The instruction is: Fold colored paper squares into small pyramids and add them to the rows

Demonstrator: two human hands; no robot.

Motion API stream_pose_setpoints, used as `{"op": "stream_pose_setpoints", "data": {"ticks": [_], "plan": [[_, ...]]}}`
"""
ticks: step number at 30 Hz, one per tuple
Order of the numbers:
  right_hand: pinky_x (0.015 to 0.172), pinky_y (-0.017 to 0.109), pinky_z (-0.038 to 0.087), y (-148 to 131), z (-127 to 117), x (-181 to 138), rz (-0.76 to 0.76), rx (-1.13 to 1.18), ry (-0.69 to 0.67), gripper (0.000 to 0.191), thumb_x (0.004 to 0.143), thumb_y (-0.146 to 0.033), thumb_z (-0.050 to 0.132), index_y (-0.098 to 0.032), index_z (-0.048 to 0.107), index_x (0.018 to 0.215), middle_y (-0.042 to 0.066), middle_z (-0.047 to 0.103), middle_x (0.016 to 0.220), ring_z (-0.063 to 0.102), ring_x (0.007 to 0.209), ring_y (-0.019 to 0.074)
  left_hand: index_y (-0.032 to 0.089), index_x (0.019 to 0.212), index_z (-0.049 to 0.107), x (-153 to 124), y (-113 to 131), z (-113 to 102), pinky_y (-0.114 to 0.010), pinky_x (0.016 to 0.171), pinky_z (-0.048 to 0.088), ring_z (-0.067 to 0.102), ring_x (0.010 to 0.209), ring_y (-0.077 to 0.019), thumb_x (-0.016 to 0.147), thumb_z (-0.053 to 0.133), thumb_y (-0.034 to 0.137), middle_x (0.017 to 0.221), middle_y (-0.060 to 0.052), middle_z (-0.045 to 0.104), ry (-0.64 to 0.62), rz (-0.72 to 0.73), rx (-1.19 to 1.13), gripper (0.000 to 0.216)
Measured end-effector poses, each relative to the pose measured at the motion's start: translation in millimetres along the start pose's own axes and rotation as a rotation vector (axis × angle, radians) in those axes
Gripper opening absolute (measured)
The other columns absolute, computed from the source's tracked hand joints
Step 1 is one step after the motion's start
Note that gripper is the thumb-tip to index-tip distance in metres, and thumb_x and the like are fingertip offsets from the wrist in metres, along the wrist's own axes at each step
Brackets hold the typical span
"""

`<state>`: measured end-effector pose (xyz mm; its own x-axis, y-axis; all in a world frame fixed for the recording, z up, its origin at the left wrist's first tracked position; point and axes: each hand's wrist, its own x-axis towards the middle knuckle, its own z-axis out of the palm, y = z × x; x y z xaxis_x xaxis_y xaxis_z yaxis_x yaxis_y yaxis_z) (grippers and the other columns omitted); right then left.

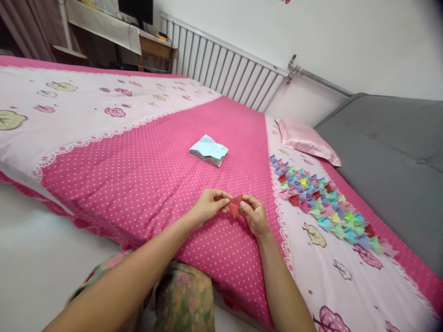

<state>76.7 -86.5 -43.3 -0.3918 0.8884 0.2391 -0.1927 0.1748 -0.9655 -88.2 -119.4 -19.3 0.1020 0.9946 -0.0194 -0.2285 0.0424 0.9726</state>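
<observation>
Both hands meet over the pink dotted bedspread [155, 175] and pinch a small folded red paper piece [235, 205]. My left hand [207, 205] grips its left edge with fingers closed. My right hand [254, 214] grips the right edge, fingers also closed. The paper is a pointed triangular fold, held just above the bed. A stack of square papers [208, 150], light blue on top, lies further back on the bed, beyond the hands.
Several folded paper pieces in many colours [321, 203] lie in rows to the right of my hands. A pink pillow [306, 140] sits behind them. A grey sofa [391, 157] borders the bed on the right, a white radiator [224, 69] behind.
</observation>
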Motion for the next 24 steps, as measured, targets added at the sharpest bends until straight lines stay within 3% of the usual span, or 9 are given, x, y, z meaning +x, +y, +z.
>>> {"op": "stream_pose_setpoints", "data": {"ticks": [5, 9, 14, 18, 24], "plan": [[0.063, 0.026, 0.05, -1, 4, 1, -0.052, -0.089, -0.023, 0.018, 0.073, -0.026, 0.064, -0.022, 0.064, 0.091, 0.002, 0.066, 0.081, 0.061, 0.071, 0.0144, 0.008, 0.075, 0.063, -1, 3, 2, -0.02, 0.054, 0.041, 0.052, 0.048, -0.0063, 0.069, 0.062, 0.014, 0.058, 0.0, 0.061, 0.044, 0.001, -0.031, 0.01], [0.058, 0.023, 0.048, -3, 8, 2, -0.086, -0.189, -0.026, 0.031, 0.069, -0.019, 0.065, -0.024, 0.06, 0.1, -0.001, 0.064, 0.077, 0.06, 0.065, 0.0121, 0.008, 0.074, 0.061, -2, 0, 5, -0.02, 0.051, 0.041, 0.052, 0.046, -0.0062, 0.067, 0.065, 0.015, 0.056, 0.001, 0.059, 0.087, 0.011, -0.07, 0.01], [0.056, 0.023, 0.046, -2, 7, 3, -0.226, -0.313, 0.085, 0.014, 0.069, -0.017, 0.064, -0.023, 0.066, 0.083, 0.0, 0.06, 0.075, 0.057, 0.065, 0.0119, 0.008, 0.078, 0.061, -5, -5, 16, -0.022, 0.058, 0.046, 0.058, 0.057, -0.0089, 0.064, 0.068, 0.014, 0.066, -0.003, 0.064, 0.085, 0.028, -0.044, 0.016], [0.059, 0.024, 0.046, 1, 5, 4, -0.292, -0.359, 0.147, 0.011, 0.069, -0.014, 0.064, -0.023, 0.067, 0.076, 0.0, 0.057, 0.074, 0.056, 0.067, 0.0124, 0.009, 0.095, 0.06, -7, -10, 25, -0.025, 0.067, 0.049, 0.063, 0.072, -0.0137, 0.056, 0.072, 0.007, 0.082, -0.007, 0.067, 0.002, 0.015, -0.084, 0.041], [0.061, 0.025, 0.046, -1, 5, 3, -0.294, -0.465, 0.082, 0.013, 0.071, -0.017, 0.063, -0.025, 0.07, 0.079, 0.001, 0.052, 0.079, 0.054, 0.071, 0.0128, 0.009, 0.097, 0.057, -2, -18, 26, -0.022, 0.057, 0.047, 0.061, 0.057, -0.01, 0.065, 0.058, 0.001, 0.075, -0.005, 0.067, 0.043, -0.033, -0.16, 0.032]]}}
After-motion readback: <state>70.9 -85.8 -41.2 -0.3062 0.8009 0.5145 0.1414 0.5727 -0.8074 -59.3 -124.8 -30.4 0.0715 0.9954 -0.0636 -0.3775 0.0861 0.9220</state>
